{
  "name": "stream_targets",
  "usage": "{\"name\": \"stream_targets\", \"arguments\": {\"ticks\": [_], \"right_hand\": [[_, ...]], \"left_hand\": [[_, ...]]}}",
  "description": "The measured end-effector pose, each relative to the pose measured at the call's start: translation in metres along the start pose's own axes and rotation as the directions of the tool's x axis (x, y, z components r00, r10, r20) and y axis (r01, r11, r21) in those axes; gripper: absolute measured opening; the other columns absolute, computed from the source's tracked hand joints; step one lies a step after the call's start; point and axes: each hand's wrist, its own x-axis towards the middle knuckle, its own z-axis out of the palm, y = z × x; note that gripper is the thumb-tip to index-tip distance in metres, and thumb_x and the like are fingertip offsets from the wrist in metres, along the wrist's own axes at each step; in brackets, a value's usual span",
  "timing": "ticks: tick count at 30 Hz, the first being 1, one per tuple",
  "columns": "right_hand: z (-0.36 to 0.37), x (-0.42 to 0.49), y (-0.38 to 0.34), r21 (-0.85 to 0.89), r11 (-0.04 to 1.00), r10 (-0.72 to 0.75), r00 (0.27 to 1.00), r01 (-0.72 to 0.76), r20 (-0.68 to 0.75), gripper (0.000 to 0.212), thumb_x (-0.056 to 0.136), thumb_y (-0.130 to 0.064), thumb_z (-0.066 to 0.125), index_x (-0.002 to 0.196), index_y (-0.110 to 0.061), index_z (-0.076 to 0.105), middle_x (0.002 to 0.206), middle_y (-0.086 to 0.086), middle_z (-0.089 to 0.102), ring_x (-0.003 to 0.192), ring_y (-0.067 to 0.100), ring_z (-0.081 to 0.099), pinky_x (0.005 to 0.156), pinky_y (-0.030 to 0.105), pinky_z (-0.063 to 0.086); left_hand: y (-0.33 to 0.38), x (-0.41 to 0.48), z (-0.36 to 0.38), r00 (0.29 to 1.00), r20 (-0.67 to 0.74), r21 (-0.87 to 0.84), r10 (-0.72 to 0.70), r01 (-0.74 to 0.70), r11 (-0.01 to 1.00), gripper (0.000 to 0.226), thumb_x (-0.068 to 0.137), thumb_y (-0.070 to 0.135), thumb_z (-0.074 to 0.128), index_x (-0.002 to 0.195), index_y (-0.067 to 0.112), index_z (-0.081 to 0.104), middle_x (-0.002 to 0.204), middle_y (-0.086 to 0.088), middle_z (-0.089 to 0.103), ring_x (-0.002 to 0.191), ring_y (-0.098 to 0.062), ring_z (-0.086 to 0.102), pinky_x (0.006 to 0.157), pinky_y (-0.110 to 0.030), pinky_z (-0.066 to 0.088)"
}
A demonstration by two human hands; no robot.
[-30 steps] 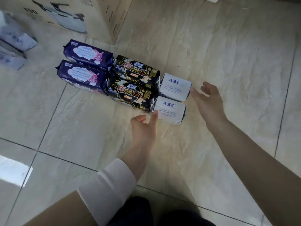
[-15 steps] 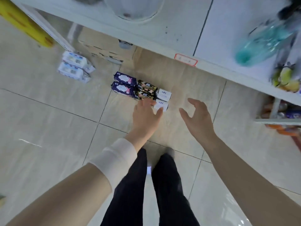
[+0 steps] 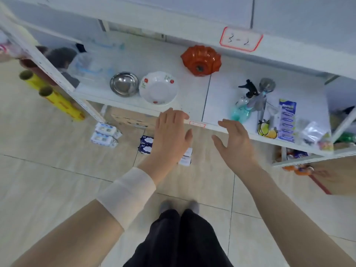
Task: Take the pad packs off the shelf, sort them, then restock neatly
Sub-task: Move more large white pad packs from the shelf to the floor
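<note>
Down on the floor point(image 3: 57, 176), just off the front edge of the shelf point(image 3: 193, 97), find the pad packs point(image 3: 146, 140) lying in a row: purple packs point(image 3: 146, 149) at the left end, white packs point(image 3: 185, 159) at the right end, the middle hidden behind the left hand point(image 3: 171, 137). Count both hands as empty, left hand and right hand point(image 3: 236, 145) alike with fingers apart and loose, up near the shelf's front edge. Settle on the bare stretch of shelf between white bowl point(image 3: 158, 87) and spray bottle point(image 3: 243, 106) before bending. Lift one kind at a time, squeezing each pair by its ends with both hands; set flush to the front edge, labels outward. Mind the white bowl: close to that edge, probably easy to knock.
</note>
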Motion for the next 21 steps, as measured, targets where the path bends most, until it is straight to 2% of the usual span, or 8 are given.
{"name": "stream_targets", "arguments": {"ticks": [4,7,10,14,17,19,21], "right_hand": [[-0.042,0.015,-0.006,0.028,0.996,-0.081,0.988,0.086,-0.133,0.036,0.084,-0.016,0.065,0.117,-0.005,0.059,0.121,0.013,0.058,0.114,0.031,0.054,0.094,0.038,0.044],[-0.071,0.029,-0.010,0.038,0.993,-0.101,0.972,0.112,-0.213,0.034,0.084,-0.014,0.067,0.116,-0.006,0.060,0.117,0.010,0.059,0.107,0.028,0.057,0.086,0.027,0.042],[-0.094,0.045,-0.010,0.110,0.988,-0.078,0.965,0.108,-0.249,0.035,0.084,-0.014,0.066,0.117,-0.008,0.059,0.114,0.007,0.059,0.102,0.025,0.057,0.083,0.017,0.037],[-0.113,0.066,-0.017,0.176,0.981,-0.028,0.960,0.079,-0.279,0.034,0.084,-0.014,0.065,0.116,-0.007,0.059,0.109,0.005,0.059,0.106,0.026,0.057,0.090,0.031,0.044],[-0.122,0.084,-0.030,0.280,0.960,0.058,0.967,0.015,-0.250,0.037,0.086,-0.017,0.063,0.122,-0.009,0.056,0.110,-0.005,0.050,0.111,0.022,0.054,0.095,0.038,0.046],[-0.127,0.099,-0.042,0.337,0.941,0.120,0.967,-0.039,-0.223,0.038,0.087,-0.021,0.062,0.124,-0.014,0.054,0.110,-0.006,0.048,0.110,0.021,0.055,0.086,0.044,0.051],[-0.131,0.118,-0.056,0.403,0.910,0.189,0.962,-0.096,-0.197,0.038,0.087,-0.026,0.062,0.124,-0.018,0.053,0.111,-0.007,0.049,0.107,0.017,0.055,0.072,0.042,0.055]], "left_hand": [[0.026,0.015,-0.027,0.982,-0.153,-0.016,0.107,-0.111,0.994,0.032,0.080,0.018,0.067,0.109,0.009,0.056,0.116,-0.011,0.058,0.124,-0.034,0.045,0.102,-0.044,0.034],[0.043,0.034,-0.047,0.973,-0.199,-0.055,0.117,-0.130,0.990,0.031,0.083,0.021,0.064,0.111,0.012,0.055,0.121,-0.007,0.057,0.125,-0.030,0.045,0.104,-0.042,0.032],[0.057,0.055,-0.064,0.960,-0.255,-0.109,0.119,-0.151,0.983,0.031,0.084,0.020,0.064,0.112,0.010,0.055,0.118,-0.007,0.058,0.119,-0.029,0.048,0.102,-0.044,0.037],[0.063,0.079,-0.085,0.958,-0.270,-0.141,0.101,-0.143,0.980,0.032,0.084,0.021,0.063,0.114,0.010,0.055,0.115,-0.006,0.058,0.114,-0.025,0.048,0.098,-0.035,0.035],[0.054,0.100,-0.098,0.965,-0.251,-0.136,0.076,-0.112,0.984,0.034,0.086,0.024,0.061,0.117,0.011,0.053,0.118,-0.004,0.056,0.116,-0.023,0.046,0.099,-0.029,0.030],[0.046,0.117,-0.108,0.967,-0.247,-0.146,0.056,-0.094,0.985,0.035,0.087,0.026,0.060,0.118,0.012,0.053,0.120,-0.002,0.055,0.117,-0.022,0.046,0.098,-0.027,0.028],[0.035,0.136,-0.120,0.970,-0.241,-0.155,0.042,-0.081,0.985,0.035,0.088,0.029,0.058,0.120,0.015,0.051,0.122,0.000,0.054,0.118,-0.020,0.045,0.099,-0.026,0.027]]}}
